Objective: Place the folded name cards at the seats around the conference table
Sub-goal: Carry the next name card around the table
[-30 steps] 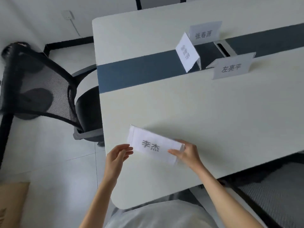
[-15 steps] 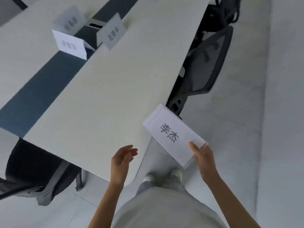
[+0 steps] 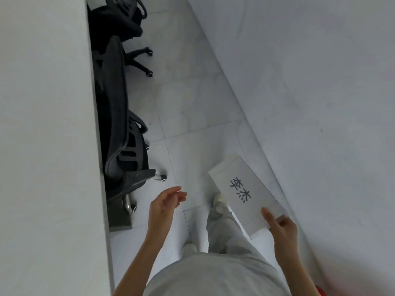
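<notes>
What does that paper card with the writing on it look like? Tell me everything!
The name card is a white paper rectangle, folded flat, with two dark printed Chinese characters on its upper face. It is held in the air above the tiled floor, tilted, beside the person's leg. Only the right hand touches it, thumb on top at its near corner. A second paper layer peeks out underneath.
</notes>
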